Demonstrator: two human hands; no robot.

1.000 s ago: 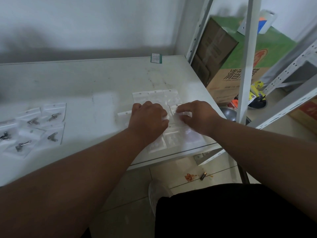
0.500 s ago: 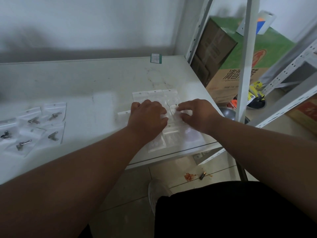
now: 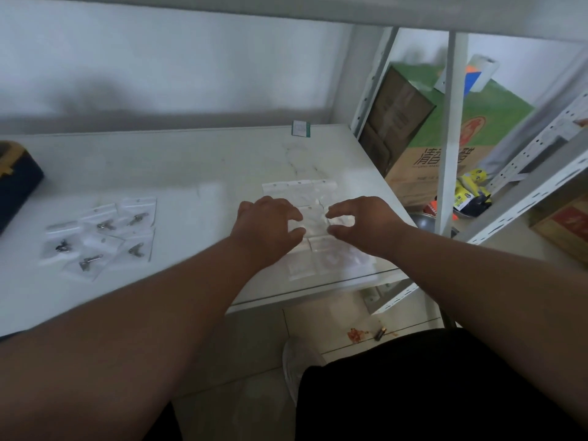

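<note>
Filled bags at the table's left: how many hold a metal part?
5 filled bags, clustered at the left of the table: back right, back middle, far left, front middle, front right. Overlapping plastic may hide another.

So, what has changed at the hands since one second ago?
Both hands have loosened: the left hand and right hand, before curled down on the empty bags, now arch over them with thumbs and fingers spread apart. Whether they touch a bag is unclear. The empty bags, the filled bags and the table stayed in place.
</note>
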